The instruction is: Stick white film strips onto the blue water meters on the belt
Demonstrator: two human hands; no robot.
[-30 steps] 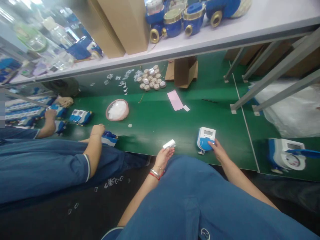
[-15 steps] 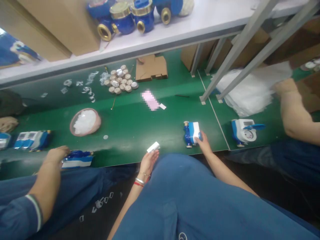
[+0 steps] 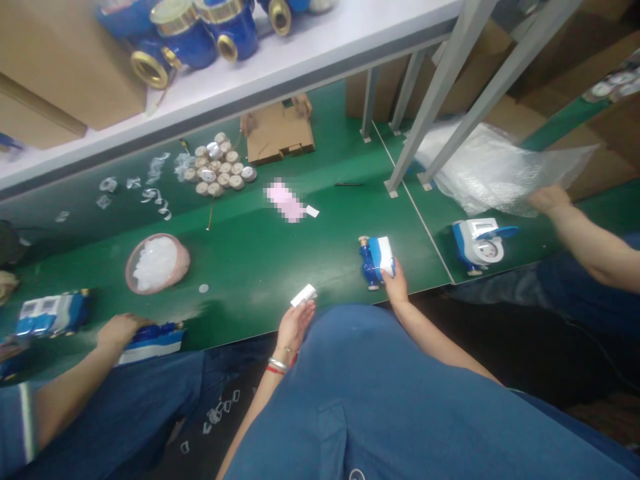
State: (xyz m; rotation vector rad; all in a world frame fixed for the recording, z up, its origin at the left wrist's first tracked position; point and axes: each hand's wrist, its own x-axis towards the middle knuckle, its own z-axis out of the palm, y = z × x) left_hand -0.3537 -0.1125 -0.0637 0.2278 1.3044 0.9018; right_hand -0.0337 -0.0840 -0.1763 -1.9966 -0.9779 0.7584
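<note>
Risk sits mostly with the blue-and-white plastic water meter [image 3: 377, 260], which lies on its side near the front edge of the green bench top [image 3: 280, 247]; the right hand [image 3: 395, 287] grips only its near end, so a slip or a careless tug could tip it off into the lap. Next to it, the left hand [image 3: 295, 323] lies palm up at the bench edge with a small white plastic piece [image 3: 303, 295] pinched loosely at the fingertips, and that piece could easily drop to the dark floor among the clear scraps there.

Bench space is shared: a white shelf [image 3: 310, 47] overhead carries blue meter bodies with brass fittings [image 3: 170, 40], a co-worker's arm [image 3: 590, 240] handles clear bubble wrap [image 3: 480, 167] on the right, and another co-worker's hand [image 3: 117, 328] rests on a meter on the left. Smaller still are a pink bowl of white bits [image 3: 156, 262] and a cluster of round caps [image 3: 219, 170].
</note>
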